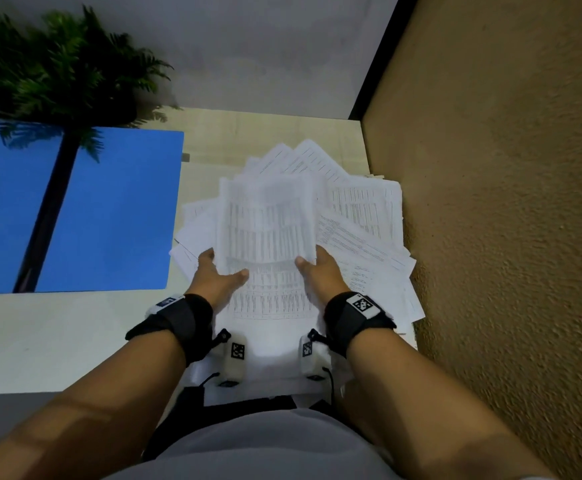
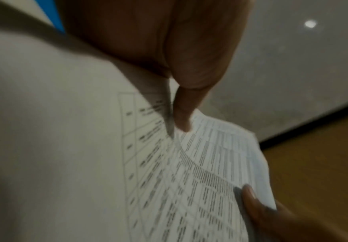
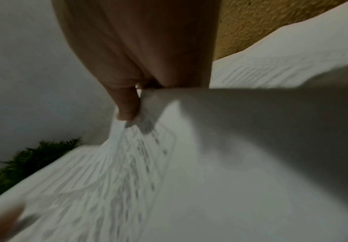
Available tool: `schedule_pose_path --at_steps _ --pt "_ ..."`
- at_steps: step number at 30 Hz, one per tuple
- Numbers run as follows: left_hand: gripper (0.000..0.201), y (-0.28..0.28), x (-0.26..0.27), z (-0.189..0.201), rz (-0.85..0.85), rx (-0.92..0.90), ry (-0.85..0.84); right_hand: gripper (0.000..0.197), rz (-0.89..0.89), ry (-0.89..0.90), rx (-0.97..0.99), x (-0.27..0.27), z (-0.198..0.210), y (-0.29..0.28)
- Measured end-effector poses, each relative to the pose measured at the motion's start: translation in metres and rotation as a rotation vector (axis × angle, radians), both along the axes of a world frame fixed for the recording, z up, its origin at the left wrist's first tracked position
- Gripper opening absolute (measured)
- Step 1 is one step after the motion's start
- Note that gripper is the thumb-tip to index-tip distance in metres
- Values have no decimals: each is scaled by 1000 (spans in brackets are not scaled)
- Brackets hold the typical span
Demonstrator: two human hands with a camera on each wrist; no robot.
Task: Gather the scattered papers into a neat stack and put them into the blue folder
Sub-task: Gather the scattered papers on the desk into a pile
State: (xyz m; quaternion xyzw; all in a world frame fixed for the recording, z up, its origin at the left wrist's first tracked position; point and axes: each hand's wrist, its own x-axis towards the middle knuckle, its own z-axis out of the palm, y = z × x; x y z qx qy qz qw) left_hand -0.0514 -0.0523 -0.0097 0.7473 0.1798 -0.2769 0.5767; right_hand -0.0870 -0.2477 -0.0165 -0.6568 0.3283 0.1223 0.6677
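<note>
A fanned pile of white printed papers (image 1: 362, 220) lies on the pale table, right of the open blue folder (image 1: 109, 209). I hold a blurred bundle of sheets (image 1: 265, 223) raised over the pile. My left hand (image 1: 218, 271) grips its left edge, thumb on top and fingers underneath. My right hand (image 1: 317, 270) grips the right edge the same way. In the left wrist view my left hand (image 2: 179, 101) pinches the printed sheets (image 2: 210, 172). In the right wrist view my right hand (image 3: 131, 98) pinches the papers (image 3: 169, 163).
A potted fern (image 1: 57, 71) stands at the back left, its dark stem crossing the folder. A rough tan wall (image 1: 507, 202) runs close along the table's right edge. A grey wall (image 1: 265, 46) closes the back. Bare table (image 1: 57, 334) shows at the front left.
</note>
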Motion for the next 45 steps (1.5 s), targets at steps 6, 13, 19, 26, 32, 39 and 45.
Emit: schedule_pose_path --at_steps 6,13,19,26,32,39,45 --pt "31 40 12 -3 157 149 -12 77 91 -57 -536 25 14 -64" --pt "27 56 6 -23 202 118 79 92 448 278 -751 22 18 -87" --pt "32 55 9 -15 150 120 98 33 616 241 -656 7 22 -63" --pt "33 64 12 -5 248 63 86 8 21 130 -604 0 41 -93" --pt "31 33 20 9 142 87 54 46 -7 191 -338 16 29 -58" --pt "66 16 40 -50 -70 184 -56 42 157 256 -235 26 0 -24" --pt "86 -2 17 3 0 82 -87 94 -69 130 -4 16 -5 -1"
